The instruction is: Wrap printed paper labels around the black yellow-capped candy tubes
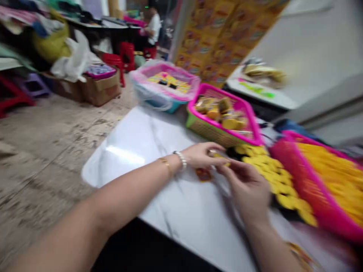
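Observation:
The picture is smeared by motion. My left hand (202,155), with a bead bracelet and a gold bangle at the wrist, reaches over the white table (159,151) with its fingers pinched on a small yellow piece (224,158). My right hand (248,187) meets it from the right, fingers curled toward the same piece. A small orange-red item (203,174) lies on the table just under the hands. A row of yellow pieces (273,177) lies on the table right beside them.
A pink basket (249,113) holding yellow and brown items stands behind the hands. A larger pink basket (297,189) with yellow strands is at the right. A pink-rimmed tub (184,81) sits further back. Cardboard boxes (99,88), red stools and a seated person (153,28) are on the floor beyond.

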Motion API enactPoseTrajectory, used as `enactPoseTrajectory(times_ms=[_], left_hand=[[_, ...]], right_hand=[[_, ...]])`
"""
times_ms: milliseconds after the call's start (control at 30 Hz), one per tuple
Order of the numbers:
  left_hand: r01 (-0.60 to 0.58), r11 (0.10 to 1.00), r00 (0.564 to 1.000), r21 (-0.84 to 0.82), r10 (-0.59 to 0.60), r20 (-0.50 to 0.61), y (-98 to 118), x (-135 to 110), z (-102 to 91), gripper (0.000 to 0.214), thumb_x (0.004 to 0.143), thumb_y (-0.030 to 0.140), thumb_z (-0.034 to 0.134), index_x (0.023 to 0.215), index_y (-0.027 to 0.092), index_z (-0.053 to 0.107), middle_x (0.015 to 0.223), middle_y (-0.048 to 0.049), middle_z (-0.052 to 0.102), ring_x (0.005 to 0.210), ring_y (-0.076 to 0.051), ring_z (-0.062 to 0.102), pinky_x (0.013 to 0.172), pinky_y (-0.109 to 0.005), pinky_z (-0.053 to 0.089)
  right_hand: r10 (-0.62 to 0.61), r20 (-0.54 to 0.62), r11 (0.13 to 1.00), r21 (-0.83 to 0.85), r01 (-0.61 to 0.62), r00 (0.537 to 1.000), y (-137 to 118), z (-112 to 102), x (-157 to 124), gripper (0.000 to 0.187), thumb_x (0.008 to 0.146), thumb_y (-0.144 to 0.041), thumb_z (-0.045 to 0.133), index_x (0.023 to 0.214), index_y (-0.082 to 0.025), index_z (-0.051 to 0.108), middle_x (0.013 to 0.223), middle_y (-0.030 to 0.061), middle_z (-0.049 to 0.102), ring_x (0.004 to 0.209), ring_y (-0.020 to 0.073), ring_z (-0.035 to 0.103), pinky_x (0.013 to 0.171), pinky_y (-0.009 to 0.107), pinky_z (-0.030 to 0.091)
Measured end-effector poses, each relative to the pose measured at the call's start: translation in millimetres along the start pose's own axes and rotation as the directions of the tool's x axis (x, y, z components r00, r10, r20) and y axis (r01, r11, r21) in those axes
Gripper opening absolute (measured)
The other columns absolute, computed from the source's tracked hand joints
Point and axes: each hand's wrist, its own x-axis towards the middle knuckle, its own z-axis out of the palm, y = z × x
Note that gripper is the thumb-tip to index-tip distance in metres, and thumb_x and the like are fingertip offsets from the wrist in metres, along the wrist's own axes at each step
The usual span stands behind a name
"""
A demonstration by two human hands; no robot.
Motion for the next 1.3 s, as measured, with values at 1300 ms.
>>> enactPoseTrajectory(times_ms=[1300], left_hand=[[0.239,0.960,0.966,-0.147,-0.220,0.135,18.2,-14.0,-5.1,0.048,0.071,0.053,0.077,0.086,0.010,0.063,0.058,-0.0026,0.066,0.040,-0.009,0.056,0.037,-0.018,0.042]], right_hand=[[0.291,0.399,0.479,0.726,-0.494,0.869,-14.2,9.3,19.7,0.037,0.060,-0.035,0.088,0.076,-0.018,0.059,0.063,-0.0018,0.070,0.052,0.0171,0.071,0.049,0.026,0.061]])
